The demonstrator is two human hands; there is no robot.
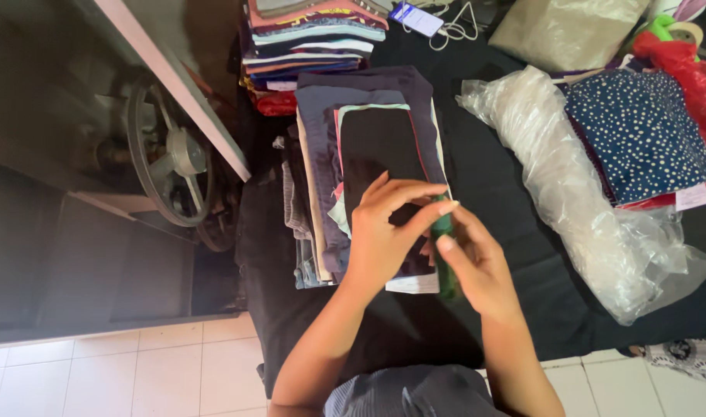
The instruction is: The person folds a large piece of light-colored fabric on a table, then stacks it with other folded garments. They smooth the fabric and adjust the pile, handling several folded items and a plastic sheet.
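My left hand (388,232) and my right hand (476,266) meet over a stack of folded cloth pieces (368,147) lying on a black cloth surface (492,177). Between them is a slim dark green object (444,255), held upright by my right hand. The fingertips of my left hand touch its top end. The top piece of the stack is black, with navy, beige and pink-edged pieces showing beneath it.
Another pile of folded, coloured garments (314,38) sits further back, with a phone and white cable (419,19) beside it. Crumpled clear plastic (577,193) and a navy dotted fabric (639,135) lie at right. A treadle sewing-machine wheel (171,158) stands at left above white floor tiles (137,371).
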